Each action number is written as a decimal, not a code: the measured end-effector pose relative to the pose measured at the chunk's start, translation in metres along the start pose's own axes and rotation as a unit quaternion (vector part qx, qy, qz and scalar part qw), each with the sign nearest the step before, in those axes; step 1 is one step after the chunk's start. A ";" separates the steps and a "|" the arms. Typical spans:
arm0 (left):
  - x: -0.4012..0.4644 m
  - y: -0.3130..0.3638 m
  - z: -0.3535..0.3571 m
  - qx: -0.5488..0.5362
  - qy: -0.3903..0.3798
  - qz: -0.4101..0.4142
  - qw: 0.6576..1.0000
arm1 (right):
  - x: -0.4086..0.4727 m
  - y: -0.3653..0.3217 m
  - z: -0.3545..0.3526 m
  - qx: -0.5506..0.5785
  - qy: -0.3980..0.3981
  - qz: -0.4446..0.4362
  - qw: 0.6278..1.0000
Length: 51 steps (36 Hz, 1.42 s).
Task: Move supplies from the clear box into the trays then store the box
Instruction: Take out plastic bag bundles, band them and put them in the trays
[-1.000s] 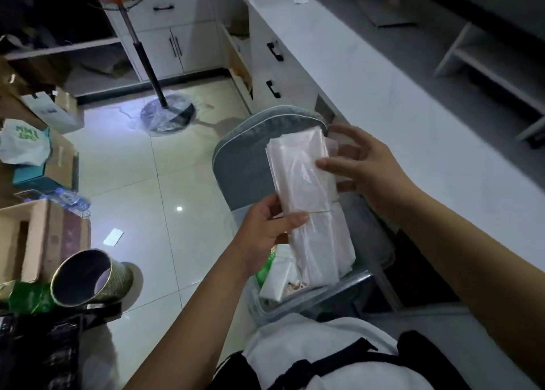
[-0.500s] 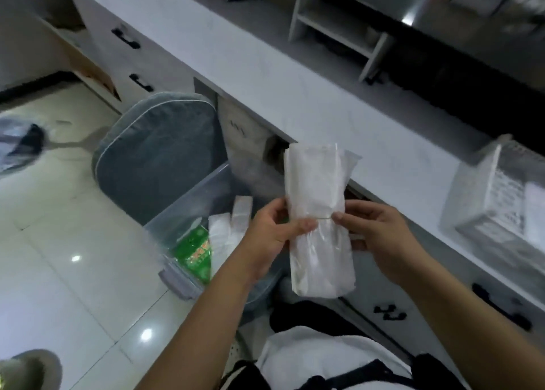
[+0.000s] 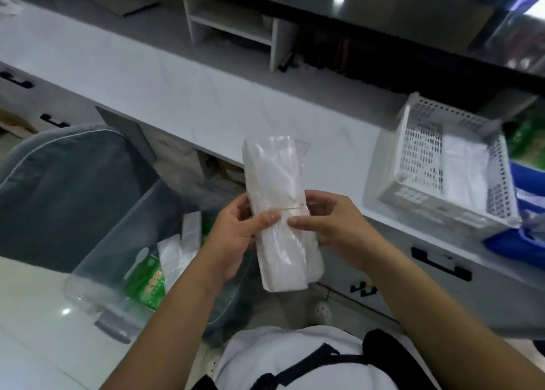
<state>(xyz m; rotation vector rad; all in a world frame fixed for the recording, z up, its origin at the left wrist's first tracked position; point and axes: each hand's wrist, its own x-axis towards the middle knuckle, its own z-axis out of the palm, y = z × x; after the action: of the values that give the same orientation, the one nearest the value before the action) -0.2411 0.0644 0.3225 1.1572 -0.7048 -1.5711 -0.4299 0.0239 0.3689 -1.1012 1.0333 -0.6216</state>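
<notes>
A bundle of clear plastic bags [image 3: 277,183], bound at its middle by a thin rubber band, stands upright in front of me. My left hand [image 3: 233,239] grips its left side and my right hand [image 3: 333,224] grips its right side, both thumbs at the band. Below and to the left sits the clear box [image 3: 118,257] on a grey padded chair [image 3: 67,189], holding a green packet [image 3: 147,283] and white plastic bags [image 3: 180,248]. A white perforated tray [image 3: 427,201] with white bags inside stands on the counter at the right.
The white counter [image 3: 177,95] runs across the view, with black-handled drawers [image 3: 439,264] below. A blue tray [image 3: 522,242] sits right of the white one. A small white shelf unit [image 3: 236,27] stands at the back. Glossy tiled floor [image 3: 35,316] lies at the left.
My view has swung right from the floor and chair to the counter, and the trays have come into sight. The bundle came up out of the box; my right hand slid down to the band.
</notes>
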 end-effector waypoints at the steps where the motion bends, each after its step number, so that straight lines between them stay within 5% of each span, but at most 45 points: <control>1: 0.007 -0.001 0.011 0.002 -0.003 0.000 1.000 | 0.001 -0.002 -0.013 -0.001 -0.007 -0.002 1.000; 12: 0.099 -0.003 0.135 0.078 -0.141 -0.040 0.986 | 0.014 -0.010 -0.187 0.050 0.051 0.009 0.997; 23: 0.155 -0.025 0.256 0.152 -0.180 -0.057 0.970 | -0.011 -0.008 -0.317 0.120 0.071 0.000 0.990; 44: 0.219 -0.054 0.402 0.172 -0.422 -0.112 0.883 | -0.100 -0.022 -0.389 0.251 0.333 0.040 0.908; 51: 0.233 -0.065 0.438 0.135 -0.465 -0.137 0.864 | -0.123 -0.037 -0.402 0.204 0.442 0.049 0.872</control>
<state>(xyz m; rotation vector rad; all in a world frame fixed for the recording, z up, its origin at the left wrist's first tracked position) -0.6755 -0.1819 0.3505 0.6353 -1.4693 -2.3479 -0.8423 -0.0541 0.4103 -0.3472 1.6204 -1.2536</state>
